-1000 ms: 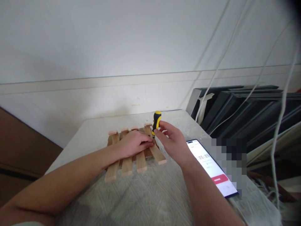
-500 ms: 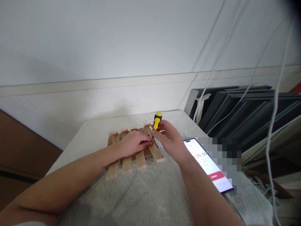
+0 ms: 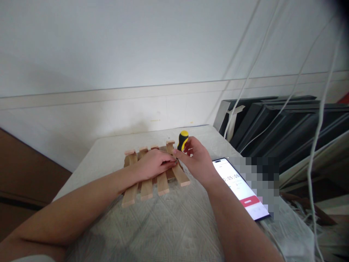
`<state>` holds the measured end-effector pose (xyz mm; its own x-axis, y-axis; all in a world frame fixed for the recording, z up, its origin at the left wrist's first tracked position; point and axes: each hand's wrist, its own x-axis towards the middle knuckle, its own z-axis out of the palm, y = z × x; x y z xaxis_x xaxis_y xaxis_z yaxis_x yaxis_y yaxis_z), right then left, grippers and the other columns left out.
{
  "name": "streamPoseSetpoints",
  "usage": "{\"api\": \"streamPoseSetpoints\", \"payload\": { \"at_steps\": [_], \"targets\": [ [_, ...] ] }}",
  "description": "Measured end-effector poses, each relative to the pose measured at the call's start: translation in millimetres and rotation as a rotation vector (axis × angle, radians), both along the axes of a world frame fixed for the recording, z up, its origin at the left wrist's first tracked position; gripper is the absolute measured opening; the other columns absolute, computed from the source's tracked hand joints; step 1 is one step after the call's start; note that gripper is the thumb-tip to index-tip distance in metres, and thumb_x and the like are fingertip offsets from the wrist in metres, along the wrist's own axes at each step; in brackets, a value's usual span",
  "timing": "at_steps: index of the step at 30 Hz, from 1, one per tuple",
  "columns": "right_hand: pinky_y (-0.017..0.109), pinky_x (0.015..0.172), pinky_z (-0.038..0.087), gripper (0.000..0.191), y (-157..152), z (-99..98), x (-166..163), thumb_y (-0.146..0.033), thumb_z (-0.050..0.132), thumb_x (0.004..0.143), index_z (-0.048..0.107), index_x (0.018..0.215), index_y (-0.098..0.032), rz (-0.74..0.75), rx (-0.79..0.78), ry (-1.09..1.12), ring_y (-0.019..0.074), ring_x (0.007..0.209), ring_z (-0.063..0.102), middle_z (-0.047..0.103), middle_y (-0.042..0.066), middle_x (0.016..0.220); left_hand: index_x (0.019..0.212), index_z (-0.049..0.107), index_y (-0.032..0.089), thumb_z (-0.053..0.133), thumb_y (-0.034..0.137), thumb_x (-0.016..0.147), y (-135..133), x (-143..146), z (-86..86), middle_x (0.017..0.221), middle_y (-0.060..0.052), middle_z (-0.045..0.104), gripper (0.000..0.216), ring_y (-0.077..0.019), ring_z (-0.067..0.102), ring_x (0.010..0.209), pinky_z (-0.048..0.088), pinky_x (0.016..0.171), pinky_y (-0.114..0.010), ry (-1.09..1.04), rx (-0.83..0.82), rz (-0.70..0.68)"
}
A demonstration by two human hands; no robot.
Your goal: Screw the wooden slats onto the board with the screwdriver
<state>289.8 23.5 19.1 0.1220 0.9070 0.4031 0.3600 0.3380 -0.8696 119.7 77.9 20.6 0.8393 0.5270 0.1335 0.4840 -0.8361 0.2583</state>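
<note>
A short screwdriver [image 3: 183, 139] with a yellow and black handle stands nearly upright in my right hand [image 3: 196, 157], whose fingers are closed round its lower part. Its tip points down at the rightmost slat of a small wooden slatted frame [image 3: 146, 190]. Across the middle slats lies my left hand [image 3: 156, 163], with thumb and fingertips pinched together beside the screwdriver tip. Whatever the pinch holds is too small to make out. Several pale slats run front to back over darker wood, which the left hand and forearm partly hide.
On the right of the cloth-covered table [image 3: 163, 225] lies a phone [image 3: 240, 189] with a lit timer screen. Dark panels [image 3: 283, 127] lean beyond the table's right edge. White cables [image 3: 317, 145] hang down there. A pale wall [image 3: 136, 54] rises behind.
The right hand has shifted slightly on the screwdriver, and its fingers cover more of the lower handle and shaft. The left hand stays on the slats. The whole view has moved slightly.
</note>
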Motion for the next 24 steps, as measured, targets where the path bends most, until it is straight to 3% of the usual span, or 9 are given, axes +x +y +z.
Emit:
{"api": "streamPoseSetpoints", "payload": {
  "at_steps": [4,14,24],
  "targets": [
    [0.031,0.067,0.043,0.015,-3.2,3.3,-0.2,-0.032,0.055,0.082,0.062,0.09,-0.021,0.126,0.009,0.026,0.0168,0.075,0.056,0.065,0.003,0.086,0.091,0.07,0.023,0.046,0.032,0.095,-1.2,1.1,1.7,0.089,0.0,0.073,0.027,-0.0149,0.064,0.08,0.042,0.073,-0.023,-0.002,-0.026,-0.005],
    [0.03,0.061,0.041,0.024,-0.3,1.8,-1.4,-0.039,0.07,0.071,0.057,0.081,-0.021,-0.02,-0.029,-0.023,0.0156,0.066,0.051,0.06,0.0,0.074,0.093,0.07,0.021,0.045,0.032,0.095,-3.1,0.1,2.7,0.084,-0.002,0.072,0.027,-0.015,0.061,0.075,0.039,0.07,-0.024,0.02,0.003,0.023],
    [0.031,0.064,0.044,0.024,-3.6,0.7,2.1,-0.023,0.055,0.077,0.068,0.097,-0.02,0.083,0.076,0.002,0.0173,0.078,0.058,0.07,0.005,0.095,0.091,0.07,0.02,0.045,0.03,0.095,-2.7,0.9,2.8,0.09,-0.003,0.072,0.027,-0.0159,0.063,0.081,0.042,0.075,-0.025,0.009,-0.052,0.016]
  ]
}}
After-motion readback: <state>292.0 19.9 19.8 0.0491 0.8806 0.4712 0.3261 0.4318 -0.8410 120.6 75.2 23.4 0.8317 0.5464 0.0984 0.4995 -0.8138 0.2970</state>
